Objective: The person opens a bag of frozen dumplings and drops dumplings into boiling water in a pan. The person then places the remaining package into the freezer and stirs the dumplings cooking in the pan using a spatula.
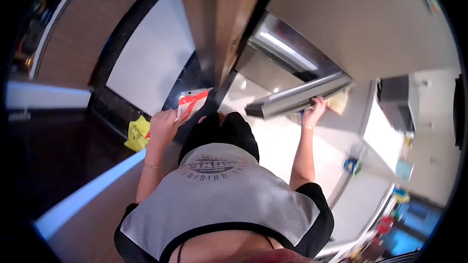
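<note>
My left hand [164, 127] is closed on the edge of a red-and-white plastic packet [191, 105], held out to the left of my legs. A crumpled yellow plastic bag [136, 134] shows just behind that hand; I cannot tell whether the hand touches it. My right hand [314, 113] grips the edge of an open refrigerator door or drawer front [300, 95], silver-grey and slanted across the view. A pale yellowish bag [338, 101] shows right beside those fingers. Whether the right hand also holds this bag, I cannot tell.
A metallic opening [287, 48] lies behind the open front. A wooden panel [214, 19] rises between it and a white panel with a dark border [153, 53]. On the right is a white counter [385, 134] with a grey box-like appliance [397, 97]. Pale shiny floor [270, 141] lies below.
</note>
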`<state>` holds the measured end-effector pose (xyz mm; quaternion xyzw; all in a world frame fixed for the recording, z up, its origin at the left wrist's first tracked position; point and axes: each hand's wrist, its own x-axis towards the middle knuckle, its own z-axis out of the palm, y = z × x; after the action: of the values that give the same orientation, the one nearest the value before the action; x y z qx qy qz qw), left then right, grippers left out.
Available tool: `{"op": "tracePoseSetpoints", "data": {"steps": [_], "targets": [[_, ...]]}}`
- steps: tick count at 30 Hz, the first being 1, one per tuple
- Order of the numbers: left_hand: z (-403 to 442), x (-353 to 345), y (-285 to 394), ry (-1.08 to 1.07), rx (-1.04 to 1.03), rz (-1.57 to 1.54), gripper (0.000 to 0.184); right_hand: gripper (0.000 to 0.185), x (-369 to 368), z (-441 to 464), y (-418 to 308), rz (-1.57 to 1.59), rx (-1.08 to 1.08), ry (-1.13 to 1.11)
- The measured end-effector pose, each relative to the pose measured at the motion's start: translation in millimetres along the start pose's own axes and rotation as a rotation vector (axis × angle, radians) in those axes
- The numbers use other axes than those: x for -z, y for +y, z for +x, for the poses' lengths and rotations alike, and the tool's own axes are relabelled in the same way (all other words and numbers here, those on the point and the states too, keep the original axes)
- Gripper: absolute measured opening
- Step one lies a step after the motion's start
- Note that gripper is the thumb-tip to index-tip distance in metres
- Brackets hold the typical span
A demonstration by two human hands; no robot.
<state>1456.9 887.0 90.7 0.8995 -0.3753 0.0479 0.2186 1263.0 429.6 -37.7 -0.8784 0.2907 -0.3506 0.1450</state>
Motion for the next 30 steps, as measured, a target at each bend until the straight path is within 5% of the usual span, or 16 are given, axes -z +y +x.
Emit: {"op": "tracePoseSetpoints", "data": {"steps": [2, 4, 6, 8, 12, 16, 19, 20, 22, 23, 24, 27, 30], "targets": [[18.9, -15.1, -7.3, -0.081, -0.132, -0.054, 0.014, 0.042, 61.6, -18.7, -14.7, -0.205, -0.080, 0.123], [34.9, -34.8, -10.5, -0.203, -0.258, -0.030, 0.016, 0.030, 98.3, -51.8, 4.4, 0.199, -0.549, 0.176], [55.7, -44.5, 2.8, -0.268, -0.420, -0.063, 0.016, 0.047, 139.3, -69.5, -3.2, 0.500, -1.093, 0.092], [74.4, -56.0, 22.7, -0.271, -0.555, -0.135, 0.015, 0.056, 163.3, -104.4, 33.0, 0.136, -0.875, -0.088], [93.2, -91.1, 51.2, -0.212, -0.619, -0.128, 0.017, 0.052, 187.7, -116.6, 85.8, -0.145, -0.802, 0.060], [117.8, -103.3, 88.1, -0.243, -0.443, -0.177, 0.023, 0.048, 194.8, -78.7, 123.0, -0.437, -1.010, 0.055], [129.1, -111.6, 107.5, -0.179, -0.346, -0.138, 0.025, 0.034, 163.1, -31.4, 107.9, -0.786, -0.892, 0.322], [134.5, -113.6, 114.5, -0.156, -0.309, -0.127, 0.024, 0.029, 141.4, -12.6, 110.8, -0.717, -0.750, 0.315], [143.6, -114.4, 121.9, -0.136, -0.353, 0.011, 0.018, 0.028, 65.5, 31.8, 78.9, 0.043, -0.714, 0.161], [154.1, -108.9, 128.4, -0.130, -0.412, 0.046, 0.015, 0.030, 27.7, 53.5, 63.3, 0.390, -0.763, 0.091], [159.9, -103.2, 142.2, -0.098, -0.404, 0.086, 0.011, 0.037, -27.0, 95.5, 52.6, 1.106, -1.041, -0.296], [171.9, -96.7, 153.7, -0.120, -0.435, 0.102, 0.009, 0.022, -153.6, 142.7, 90.5, 1.481, -1.051, -0.487], [172.9, -92.3, 160.0, -0.140, -0.424, 0.118, 0.007, 0.023, -206.3, 208.9, 102.8, 1.719, -1.243, -0.330]]}}
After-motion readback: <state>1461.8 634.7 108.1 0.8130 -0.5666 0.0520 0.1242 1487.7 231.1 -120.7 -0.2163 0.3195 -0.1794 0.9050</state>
